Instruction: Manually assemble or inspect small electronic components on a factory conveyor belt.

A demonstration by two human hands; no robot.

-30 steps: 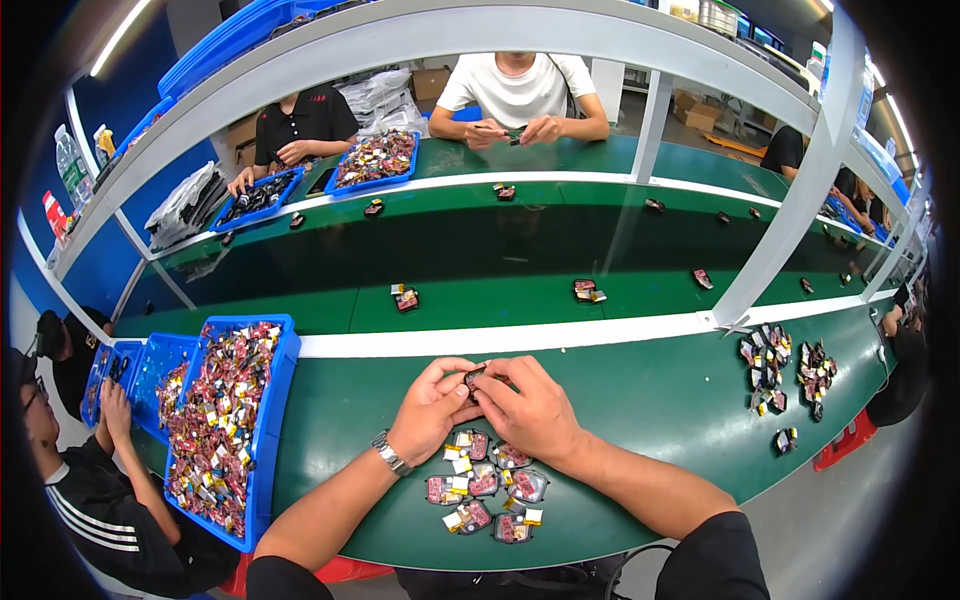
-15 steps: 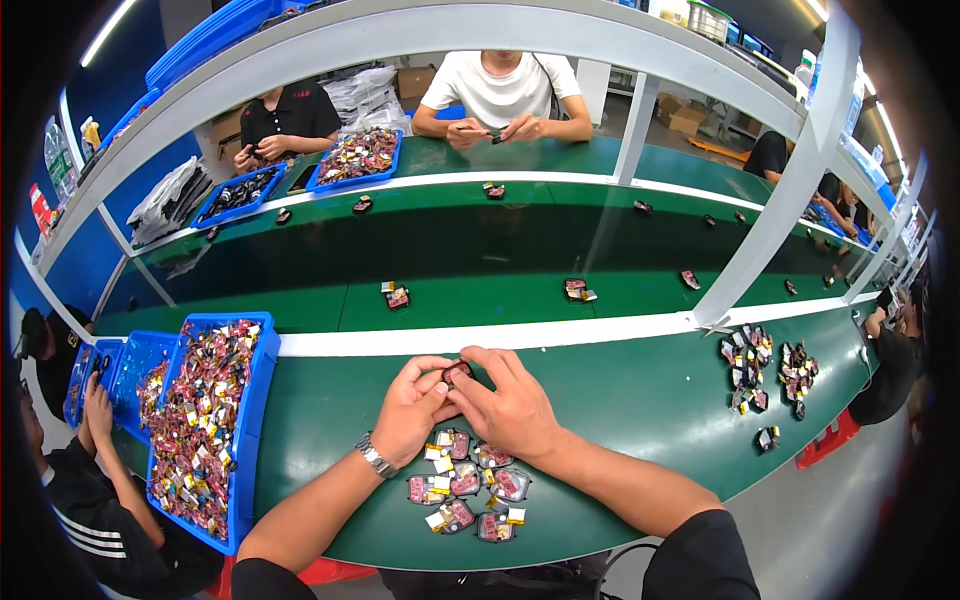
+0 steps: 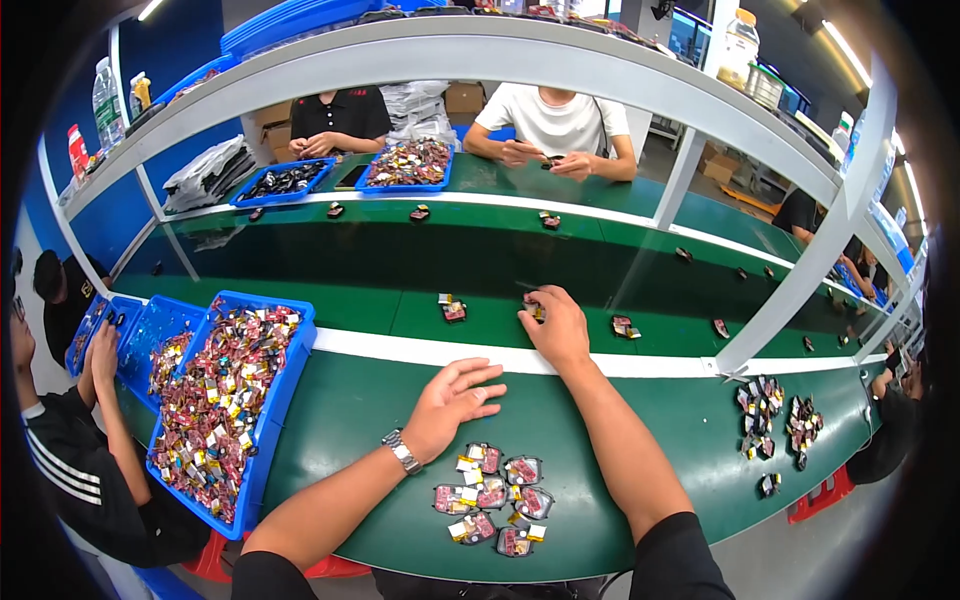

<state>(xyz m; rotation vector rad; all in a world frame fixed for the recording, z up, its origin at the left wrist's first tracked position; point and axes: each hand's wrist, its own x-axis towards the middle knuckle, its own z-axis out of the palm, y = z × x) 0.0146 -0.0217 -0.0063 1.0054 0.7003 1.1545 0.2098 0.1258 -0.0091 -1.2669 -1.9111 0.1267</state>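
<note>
My right hand reaches over the white rail onto the green belt. Its fingers are closed round a small electronic assembly, partly hidden beneath them, with a yellow-and-white part showing. Back on the near green table, my left hand hovers palm inward, fingers apart and holding nothing; a metal-band watch circles that wrist. Just below it lies a group of similar assemblies: dark, clear-looking housings with red circuit boards and white-and-yellow pieces.
A blue bin heaped with boards stands at left. More assemblies are clustered at right, and others are spaced along the belt. A grey post rises at right. Across the belt, a person in white handles a small part.
My hands have separated. The right one has moved forward onto the belt with the small assembly; the left has opened, staying over the near table. The view has shifted.
</note>
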